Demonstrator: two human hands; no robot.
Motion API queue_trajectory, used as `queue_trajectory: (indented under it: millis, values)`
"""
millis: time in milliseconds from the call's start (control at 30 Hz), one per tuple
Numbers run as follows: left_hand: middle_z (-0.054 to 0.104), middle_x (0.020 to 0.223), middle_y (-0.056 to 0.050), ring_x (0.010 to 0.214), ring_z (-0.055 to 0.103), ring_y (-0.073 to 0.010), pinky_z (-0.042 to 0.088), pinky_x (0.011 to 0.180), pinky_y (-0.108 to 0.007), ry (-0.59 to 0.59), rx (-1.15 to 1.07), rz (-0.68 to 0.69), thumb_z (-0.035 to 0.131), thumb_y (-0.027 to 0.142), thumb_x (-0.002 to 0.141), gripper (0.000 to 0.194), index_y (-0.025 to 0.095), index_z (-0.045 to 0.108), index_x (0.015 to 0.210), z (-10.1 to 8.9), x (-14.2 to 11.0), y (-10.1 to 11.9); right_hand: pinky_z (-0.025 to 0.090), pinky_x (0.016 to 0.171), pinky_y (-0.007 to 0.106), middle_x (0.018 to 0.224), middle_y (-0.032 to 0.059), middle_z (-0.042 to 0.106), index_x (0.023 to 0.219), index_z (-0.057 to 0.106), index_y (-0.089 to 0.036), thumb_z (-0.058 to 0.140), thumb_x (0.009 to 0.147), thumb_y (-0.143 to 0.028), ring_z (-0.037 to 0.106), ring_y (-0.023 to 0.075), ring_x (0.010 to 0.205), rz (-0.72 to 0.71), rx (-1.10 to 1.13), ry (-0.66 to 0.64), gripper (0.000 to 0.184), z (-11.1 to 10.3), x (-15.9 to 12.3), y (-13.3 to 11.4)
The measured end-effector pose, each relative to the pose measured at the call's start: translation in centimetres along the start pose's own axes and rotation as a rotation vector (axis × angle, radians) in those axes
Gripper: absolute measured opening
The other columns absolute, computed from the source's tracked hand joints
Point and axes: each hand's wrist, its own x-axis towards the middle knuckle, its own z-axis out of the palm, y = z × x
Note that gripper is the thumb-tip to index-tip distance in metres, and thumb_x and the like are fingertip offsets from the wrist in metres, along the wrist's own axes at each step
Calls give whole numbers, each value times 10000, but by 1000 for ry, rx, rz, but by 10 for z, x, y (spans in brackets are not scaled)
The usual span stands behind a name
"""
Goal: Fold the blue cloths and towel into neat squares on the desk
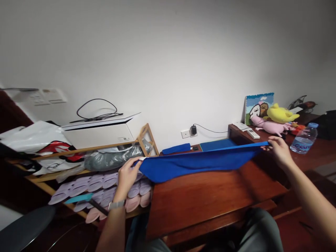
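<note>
A blue cloth (194, 163) is stretched sideways above the wooden desk (210, 199), its lower part hanging in a slack fold. My left hand (128, 175) pinches its left end, beside a small white tag. At the other end, my right hand (279, 152) grips the far corner between thumb and fingers. Behind the cloth, a folded blue cloth (176, 149) lies at the back of the desk. A flat dark-blue piece with a green edge (217, 144) lies to its right, partly hidden by the held cloth.
To the left stands a wooden rack (148, 140) with several slippers (81, 185) and a white box (99, 134). On the right-hand surface are a water bottle (304, 140), plush toys (282, 113), a white remote (253, 133) and a picture (259, 105). A charger (193, 130) sits in the wall socket.
</note>
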Motion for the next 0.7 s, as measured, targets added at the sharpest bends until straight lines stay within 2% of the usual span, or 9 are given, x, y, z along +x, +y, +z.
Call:
queue_trajectory:
  millis: [67, 133, 233, 333, 433, 500, 600, 700]
  values:
    - [800, 1054, -84, 1031, 731, -262, 557, 995, -395, 84, 38, -17, 587, 558, 939, 398, 208, 768, 992, 2, -41, -10, 560, 592, 236, 718, -9, 668, 1050, 588, -234, 705, 818, -288, 669, 140, 579, -15, 6, -19, 266, -20, -11, 27]
    - [804, 993, -83, 983, 744, -268, 582, 950, -398, 86, 67, -82, 573, 597, 929, 427, 215, 765, 931, 13, -94, -26, 536, 551, 238, 672, -6, 671, 1034, 612, -229, 777, 732, -371, 683, 167, 590, 18, -37, -44, 372, -39, -27, 66]
    - [814, 925, -75, 875, 765, -266, 631, 791, -379, -81, 62, -214, 498, 668, 929, 516, 233, 775, 938, 43, -176, -52, 529, 506, 267, 599, -11, 657, 957, 642, -221, 770, 651, -463, 691, 204, 573, 151, -180, -58, 411, -58, -55, 135]
    - [820, 974, -78, 921, 777, -267, 639, 836, -388, -273, 42, -197, 440, 657, 963, 530, 258, 787, 940, 69, -235, -70, 558, 505, 311, 581, 1, 667, 815, 641, -236, 707, 637, -499, 693, 221, 540, 286, -294, -95, 325, -68, -76, 200]
    - [813, 1049, -75, 1014, 769, -265, 627, 899, -399, -406, 95, -87, 412, 570, 1006, 483, 283, 800, 987, 79, -262, -78, 602, 576, 342, 682, 37, 744, 774, 672, -241, 643, 658, -492, 730, 231, 586, 313, -399, -128, 278, -80, -82, 243]
    - [804, 1109, -70, 1066, 758, -258, 620, 897, -393, -441, 153, -47, 402, 512, 1024, 452, 296, 799, 1050, 77, -268, -78, 620, 643, 352, 788, 55, 792, 799, 714, -237, 608, 659, -460, 756, 234, 638, 301, -469, -137, 283, -90, -80, 258]
    - [802, 1134, -58, 1076, 756, -254, 611, 854, -373, -476, 215, -23, 419, 505, 1026, 428, 314, 796, 1088, 68, -275, -77, 620, 691, 353, 822, 50, 810, 845, 760, -237, 579, 652, -415, 768, 239, 662, 294, -565, -162, 319, -102, -76, 264]
    - [815, 1091, -48, 1034, 767, -262, 605, 804, -359, -488, 237, -17, 465, 598, 1001, 434, 329, 803, 1042, 58, -285, -76, 612, 716, 345, 823, 44, 814, 864, 781, -241, 577, 661, -404, 771, 242, 682, 273, -629, -191, 331, -109, -74, 258]
